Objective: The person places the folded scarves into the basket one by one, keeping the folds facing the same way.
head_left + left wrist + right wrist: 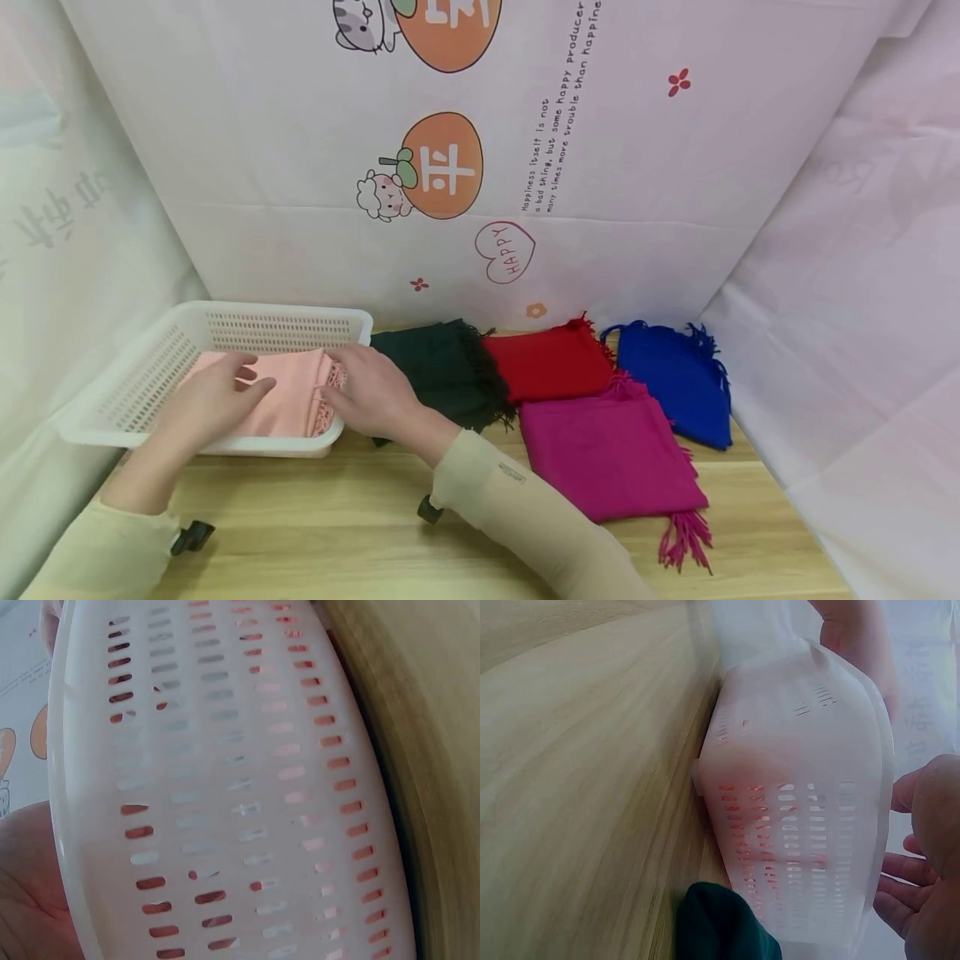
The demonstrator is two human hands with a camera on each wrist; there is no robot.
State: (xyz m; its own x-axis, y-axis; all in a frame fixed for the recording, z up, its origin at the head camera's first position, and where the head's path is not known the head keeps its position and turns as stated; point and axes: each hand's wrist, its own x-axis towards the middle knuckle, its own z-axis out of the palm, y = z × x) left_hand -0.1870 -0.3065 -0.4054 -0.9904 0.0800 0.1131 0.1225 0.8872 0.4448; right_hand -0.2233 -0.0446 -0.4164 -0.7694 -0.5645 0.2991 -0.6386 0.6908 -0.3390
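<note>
- Judging by the pose, busy settling or smoothing the pink scarf [288, 392] inside the basket [262, 325], at left of the frame.
- Lying folded there, with fringe [324, 417] toward the basket's right end.
- Next, would seem to call for a light tidying of the fringe, then a clean lift over the rim without dragging folds loose.
- With the left hand [213, 398]: relaxed over the scarf's left part, thumb apart from fingertips, nothing clamped.
- With the right hand [377, 390]: at the fringed end, thumb and fingers parted, not closed round cloth; cannot tell about firm contact for either.
- Folded outside, right of the basket: green scarf [435, 367], red scarf [551, 364] and blue scarf [670, 375]; toward lower right of the frame, magenta scarf [607, 458].
</note>
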